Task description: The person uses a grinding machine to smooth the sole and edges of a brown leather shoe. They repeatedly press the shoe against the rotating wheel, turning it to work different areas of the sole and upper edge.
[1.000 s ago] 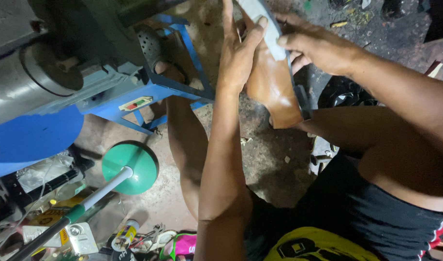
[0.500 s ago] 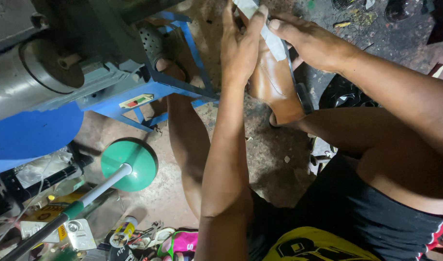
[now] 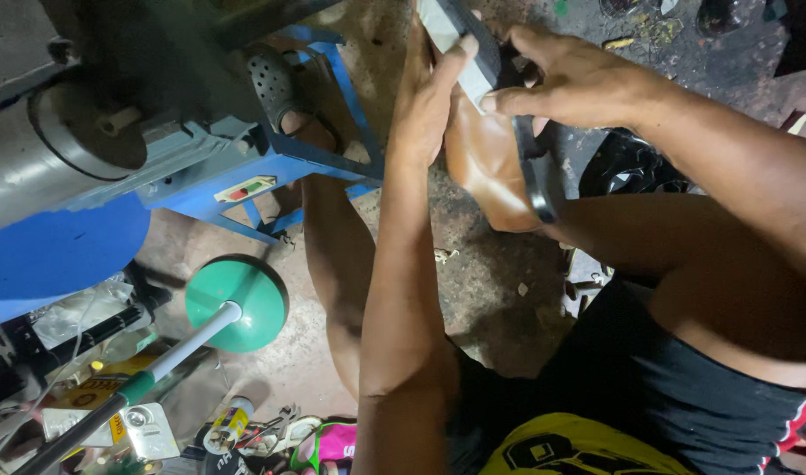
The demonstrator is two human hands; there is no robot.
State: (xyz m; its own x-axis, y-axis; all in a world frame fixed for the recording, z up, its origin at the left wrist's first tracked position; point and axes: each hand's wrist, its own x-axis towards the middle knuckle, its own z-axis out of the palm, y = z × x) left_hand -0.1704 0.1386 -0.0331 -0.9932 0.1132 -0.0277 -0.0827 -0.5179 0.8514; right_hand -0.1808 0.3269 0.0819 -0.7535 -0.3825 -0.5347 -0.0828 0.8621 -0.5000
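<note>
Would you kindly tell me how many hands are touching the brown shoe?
2. The left hand presses the brown shoe from the left; the right hand grips it from the right, near the top edge of the frame.

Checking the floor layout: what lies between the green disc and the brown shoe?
In the head view, the person's left leg and left forearm cross between the green disc and the brown shoe.

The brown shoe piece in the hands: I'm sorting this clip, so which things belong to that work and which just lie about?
In hand:
- left hand and right hand, both gripping
- brown shoe piece
- grey block pressed on it

Lying about:
- blue machine frame
- green round stand base
- small bottle on the floor
- pink item
</note>
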